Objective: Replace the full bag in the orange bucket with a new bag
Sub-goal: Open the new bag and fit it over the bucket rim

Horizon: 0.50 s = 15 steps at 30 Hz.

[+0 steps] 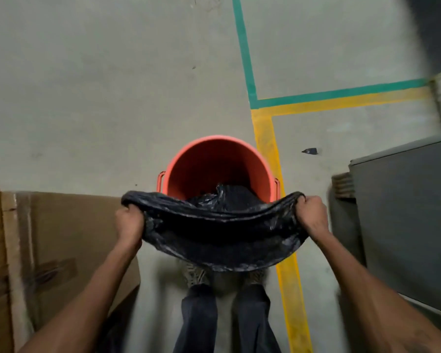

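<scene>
Head view: we see a black bag (214,235) stretched wide at the near rim of the orange bucket (218,164).
Its long axis runs 9 to 3 o'clock, sagging mid-span; the film looks glossy and crinkled, with part dipping into the bucket at 12 o'clock. The left hand (129,222) and right hand (313,215) each grip a bunched end, fingers curled round it.

Pretty tight around the orange bucket (218,169): a cardboard box (61,238) crowds 8 o'clock beside the left hand (129,220), and a grey cabinet (405,212) blocks 3 to 5 by the right hand (313,215). The black bag (219,233) stretched between them covers the 6 o'clock rim. The floor (112,85) is open from 10 to 2, with a small dark scrap (309,150) near 3.
</scene>
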{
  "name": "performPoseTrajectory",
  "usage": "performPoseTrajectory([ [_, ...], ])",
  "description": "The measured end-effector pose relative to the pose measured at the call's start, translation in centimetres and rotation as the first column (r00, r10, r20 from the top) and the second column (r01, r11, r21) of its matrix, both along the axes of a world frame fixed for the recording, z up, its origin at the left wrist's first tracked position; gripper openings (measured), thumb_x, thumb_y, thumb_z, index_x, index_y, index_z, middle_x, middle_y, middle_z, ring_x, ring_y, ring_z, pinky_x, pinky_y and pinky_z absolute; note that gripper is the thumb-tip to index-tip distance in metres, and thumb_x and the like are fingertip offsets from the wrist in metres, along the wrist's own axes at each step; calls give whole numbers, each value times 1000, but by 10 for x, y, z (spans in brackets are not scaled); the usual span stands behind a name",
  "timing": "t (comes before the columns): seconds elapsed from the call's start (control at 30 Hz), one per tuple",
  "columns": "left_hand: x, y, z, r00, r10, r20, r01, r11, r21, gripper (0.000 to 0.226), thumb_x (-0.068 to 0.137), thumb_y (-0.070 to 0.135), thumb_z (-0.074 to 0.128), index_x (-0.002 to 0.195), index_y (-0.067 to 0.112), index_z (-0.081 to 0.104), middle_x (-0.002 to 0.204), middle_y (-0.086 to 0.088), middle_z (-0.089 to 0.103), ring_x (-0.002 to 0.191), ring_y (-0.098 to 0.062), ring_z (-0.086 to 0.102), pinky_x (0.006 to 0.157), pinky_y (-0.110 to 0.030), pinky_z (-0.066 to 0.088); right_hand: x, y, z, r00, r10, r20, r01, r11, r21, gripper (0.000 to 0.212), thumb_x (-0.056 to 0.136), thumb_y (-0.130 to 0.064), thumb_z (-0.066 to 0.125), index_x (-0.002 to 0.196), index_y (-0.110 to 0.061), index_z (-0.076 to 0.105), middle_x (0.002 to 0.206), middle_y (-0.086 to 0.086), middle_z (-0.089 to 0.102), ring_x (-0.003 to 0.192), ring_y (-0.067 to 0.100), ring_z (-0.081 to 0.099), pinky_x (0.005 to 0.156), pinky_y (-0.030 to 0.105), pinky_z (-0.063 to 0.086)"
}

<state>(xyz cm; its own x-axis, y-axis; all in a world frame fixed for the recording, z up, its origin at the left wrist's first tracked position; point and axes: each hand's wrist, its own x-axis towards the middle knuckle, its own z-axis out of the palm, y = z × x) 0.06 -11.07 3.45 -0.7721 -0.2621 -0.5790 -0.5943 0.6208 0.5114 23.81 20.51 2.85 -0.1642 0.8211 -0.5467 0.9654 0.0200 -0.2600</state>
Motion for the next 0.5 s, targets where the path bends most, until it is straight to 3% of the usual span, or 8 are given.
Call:
performPoseTrajectory([
  [0.1, -29, 28, 17, 953, 295, -62, -273, 931, 243, 32, 102, 21, 35, 92, 3, 60, 96, -12, 65, 88, -25, 64, 72, -36, 53, -33, 18, 24, 942, -28, -334, 112, 966, 233, 35, 96, -21, 38, 73, 0, 55, 82, 30, 63, 76, 35, 59, 64, 36, 29],
  [0.17, -35, 29, 26, 951, 272, -147, -223, 933, 281, 31, 103, 20, 36, 94, 2, 60, 90, -10, 63, 77, -22, 60, 65, -34, 48, -42, 13, 31, 898, 99, -429, 82, 920, 383, 29, 96, -18, 40, 74, -4, 52, 72, 26, 57, 65, 34, 53, 60, 38, 28],
  [0.2, -30, 24, 22, 983, 75, -169, -44, 982, 184, 32, 102, 17, 38, 98, -5, 62, 91, -18, 64, 79, -26, 61, 66, -38, 45, -41, 7, 22, 932, 210, -295, -87, 921, 381, 29, 98, -20, 42, 81, -1, 56, 77, 29, 61, 68, 39, 57, 59, 41, 32],
  [0.23, -19, 13, 13, 989, -122, -88, 131, 987, 97, 34, 102, 14, 41, 97, -12, 62, 91, -27, 65, 83, -34, 62, 67, -41, 41, -31, -1, 8, 942, 324, -89, -295, 924, 242, 32, 101, -26, 43, 91, 0, 60, 88, 30, 65, 79, 43, 62, 63, 43, 41],
  [0.27, -6, -4, 0, 975, -221, 23, 220, 975, 41, 38, 103, 13, 42, 95, -18, 62, 93, -36, 64, 87, -42, 63, 68, -43, 39, -15, -7, -4, 924, 371, 91, -376, 925, 48, 38, 102, -33, 41, 99, -2, 63, 101, 30, 67, 92, 44, 64, 73, 44, 47],
  [0.3, -2, -15, -11, 975, -207, 86, 209, 978, -11, 43, 104, 15, 41, 93, -22, 61, 95, -41, 62, 91, -49, 62, 69, -44, 38, -8, -6, -14, 931, 332, 150, -332, 943, -29, 43, 102, -37, 38, 102, -3, 64, 108, 28, 67, 100, 44, 63, 80, 44, 49],
  [0.4, -4, -23, -25, 988, -128, 84, 134, 989, -66, 57, 105, 24, 40, 82, -25, 58, 90, -45, 60, 87, -52, 60, 69, -44, 37, -8, 0, -20, 973, 206, 102, -214, 974, 69, 45, 101, -35, 36, 98, -1, 65, 106, 29, 66, 99, 45, 62, 82, 44, 49],
  [0.5, -11, -1, -19, 965, -257, 58, 259, 966, -25, 59, 105, 32, 37, 65, -7, 54, 71, -29, 57, 71, -35, 55, 62, -39, 33, -22, 10, -14, 965, 248, 83, -253, 965, 62, 42, 100, -33, 37, 90, -1, 63, 102, 30, 66, 96, 45, 62, 78, 42, 47],
])
